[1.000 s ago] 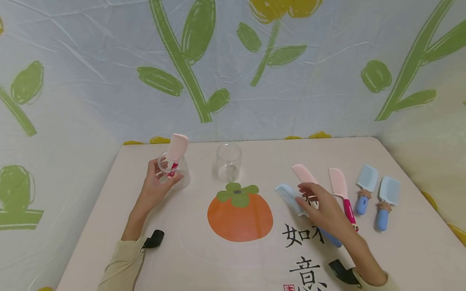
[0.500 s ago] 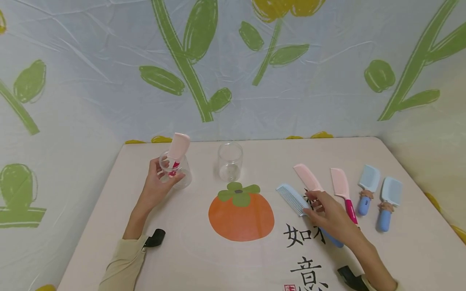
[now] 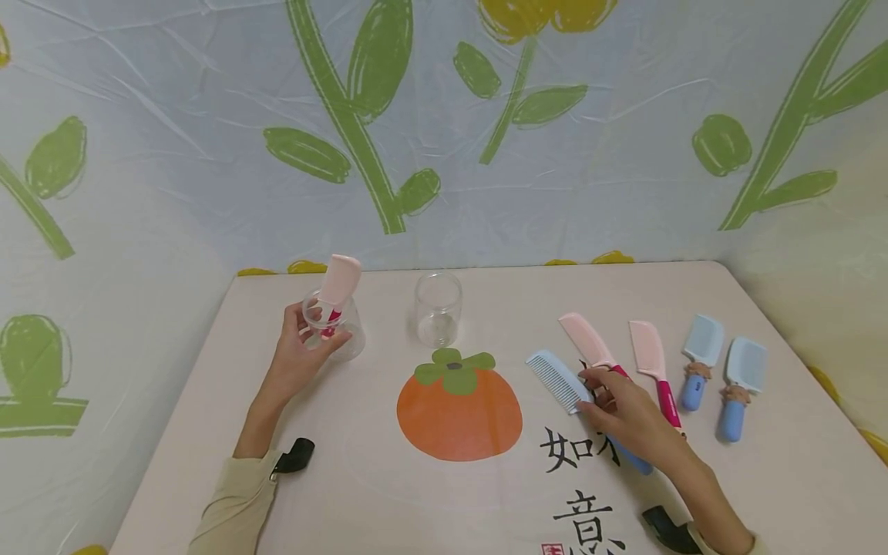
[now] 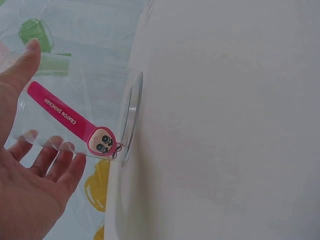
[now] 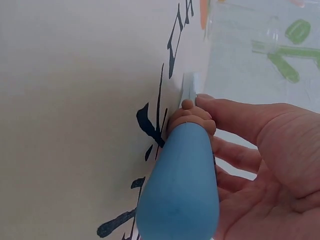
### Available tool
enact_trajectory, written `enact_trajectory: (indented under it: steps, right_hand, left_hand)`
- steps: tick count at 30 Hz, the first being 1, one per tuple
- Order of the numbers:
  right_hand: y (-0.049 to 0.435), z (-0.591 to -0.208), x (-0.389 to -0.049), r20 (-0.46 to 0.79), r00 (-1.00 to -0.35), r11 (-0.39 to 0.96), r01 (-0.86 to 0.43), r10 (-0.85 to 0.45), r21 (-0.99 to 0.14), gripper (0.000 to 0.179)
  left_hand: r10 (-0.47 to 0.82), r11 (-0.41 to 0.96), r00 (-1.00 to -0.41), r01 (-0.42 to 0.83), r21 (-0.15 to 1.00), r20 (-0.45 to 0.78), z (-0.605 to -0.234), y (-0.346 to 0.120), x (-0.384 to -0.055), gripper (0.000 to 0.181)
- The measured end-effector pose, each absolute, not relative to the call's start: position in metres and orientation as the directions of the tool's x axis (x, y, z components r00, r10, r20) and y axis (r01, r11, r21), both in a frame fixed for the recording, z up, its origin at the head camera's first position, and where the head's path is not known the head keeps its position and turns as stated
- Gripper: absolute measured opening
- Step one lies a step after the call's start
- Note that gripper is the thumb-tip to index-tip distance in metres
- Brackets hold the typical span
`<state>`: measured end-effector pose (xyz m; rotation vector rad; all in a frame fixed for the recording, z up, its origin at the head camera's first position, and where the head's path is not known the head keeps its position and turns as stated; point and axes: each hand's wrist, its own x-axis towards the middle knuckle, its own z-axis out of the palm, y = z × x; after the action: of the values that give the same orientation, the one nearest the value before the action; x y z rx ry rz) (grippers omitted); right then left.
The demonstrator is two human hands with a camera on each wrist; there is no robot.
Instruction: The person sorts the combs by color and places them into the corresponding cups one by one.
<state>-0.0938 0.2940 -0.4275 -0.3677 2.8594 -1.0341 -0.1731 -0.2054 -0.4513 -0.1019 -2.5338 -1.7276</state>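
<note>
My left hand point(image 3: 298, 364) grips a clear cup point(image 3: 354, 343) at the table's far left. Inside it leans a pink comb point(image 3: 340, 279), head above the rim; through the wall its magenta handle point(image 4: 60, 109) with a cartoon face shows in the left wrist view. On the right, my right hand point(image 3: 631, 412) pinches a light blue comb point(image 3: 553, 379) near its neck, the comb lying on the table. The right wrist view shows its thick blue handle point(image 5: 180, 185) and brown figure, with the thumb at the neck and the other fingers partly hidden behind.
A second clear cup point(image 3: 438, 312) stands right of the held one. Beside my right hand lie a pink comb point(image 3: 584, 338), another pink comb point(image 3: 647, 351), and two blue paddle brushes, a nearer brush point(image 3: 745, 366) and a farther brush point(image 3: 703, 339). A persimmon print point(image 3: 459, 420) marks the tabletop.
My right hand has shifted slightly right and down onto the blue comb's neck, uncovering more of the pink comb behind it. The left hand and its cup stay in place.
</note>
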Motion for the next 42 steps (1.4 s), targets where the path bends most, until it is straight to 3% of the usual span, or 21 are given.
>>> enact_trajectory:
  steps: [19, 42]
  right_hand:
    - [0.296, -0.431, -0.095, 0.031, -0.967, 0.751, -0.217, -0.253, -0.623, 0.042]
    - [0.331, -0.427, -0.094, 0.133, -0.987, 0.826, -0.145, -0.085, -0.544, 0.033]
  left_hand:
    - [0.010, 0.368, -0.995, 0.095, 0.925, 0.098, -0.452, -0.206, -0.171, 0.086]
    - [0.016, 0.364, -0.995, 0.097, 0.926, 0.098, -0.453, -0.206, -0.172, 0.084]
